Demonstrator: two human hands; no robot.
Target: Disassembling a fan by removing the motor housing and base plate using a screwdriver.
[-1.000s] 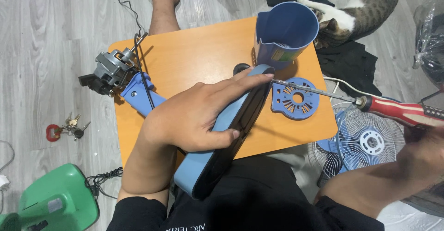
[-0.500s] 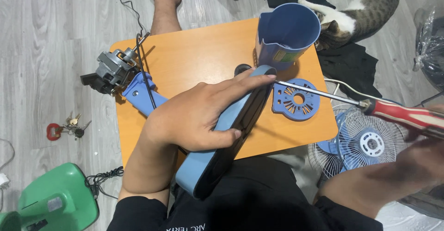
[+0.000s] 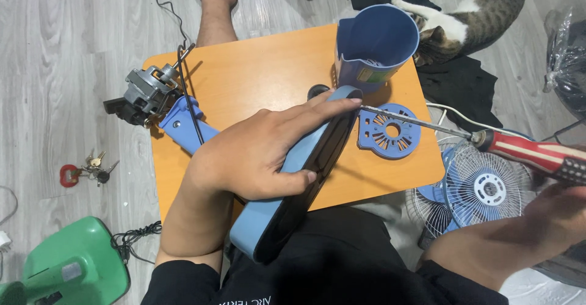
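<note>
Fan base held on edge over an orange table, screwdriver tip at its upper end

The orange table (image 3: 256,79) fills the middle of the frame; a tabby cat (image 3: 482,9) lies at the upper right and a blue fan grille (image 3: 482,189) sits on the floor at the right. The blue fan base (image 3: 305,170) stands tilted on its edge at centre, the left hand (image 3: 256,152) clamped around it, fingers stretched along the top. At the right edge the right hand (image 3: 558,210) sits under the red-striped handle of the screwdriver (image 3: 531,152); its grip is partly cut off, so I cannot tell how tightly it closes. A blue jug (image 3: 375,45) stands upper centre, a blue vented disc (image 3: 389,131) lies beside the base, a fan motor (image 3: 146,94) sits at the table's left edge, keys (image 3: 85,169) lie on the floor at the left
</note>
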